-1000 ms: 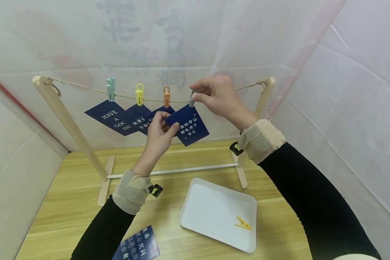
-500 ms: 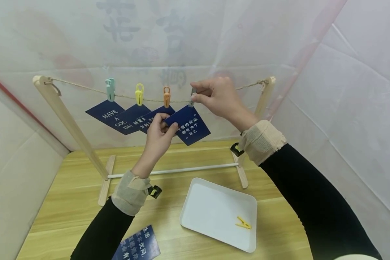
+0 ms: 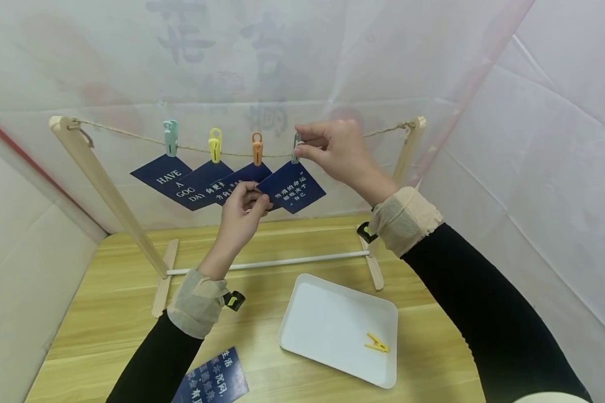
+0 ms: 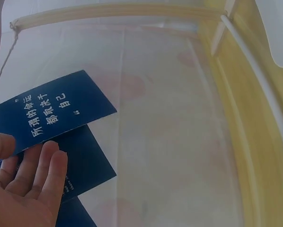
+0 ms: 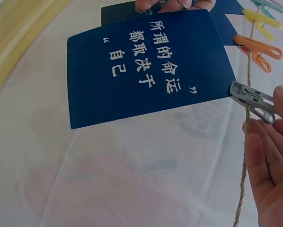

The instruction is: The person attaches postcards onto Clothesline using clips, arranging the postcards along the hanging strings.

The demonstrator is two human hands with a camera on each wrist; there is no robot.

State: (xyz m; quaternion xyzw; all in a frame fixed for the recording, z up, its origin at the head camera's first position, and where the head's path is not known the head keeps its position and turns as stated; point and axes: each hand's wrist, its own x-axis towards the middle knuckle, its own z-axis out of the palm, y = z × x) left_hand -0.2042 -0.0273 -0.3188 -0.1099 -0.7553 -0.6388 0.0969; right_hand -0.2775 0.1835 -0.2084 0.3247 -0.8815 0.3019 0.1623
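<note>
A grey clothespin [image 5: 252, 98] sits on the twine [image 5: 242, 179] and bites the corner of a dark blue card [image 5: 146, 71] with white lettering. My right hand [image 3: 340, 154] pinches the clothespin's handle end between thumb and fingers. At the card's left edge is my left hand [image 3: 239, 215], its fingers loosely extended and the thumb apart from them in the left wrist view. Those fingers overlap the neighbouring blue card [image 4: 84, 163], which hangs from an orange clothespin [image 3: 257, 149]. Further left, a yellow clothespin [image 3: 215, 146] and a mint clothespin [image 3: 171, 139] hold more blue cards.
The twine runs between two wooden posts [image 3: 108, 196], joined low down by a white rod [image 3: 302, 261]. On the wooden table [image 3: 106, 313] lie a white tray [image 3: 327, 324] with a yellow clothespin [image 3: 377, 343] in it and a loose blue card [image 3: 217, 378].
My left hand has loosened from the card and drawn slightly down and left. The card hangs a little higher, its lettering fully uncovered. My right hand stays at the grey clothespin.
</note>
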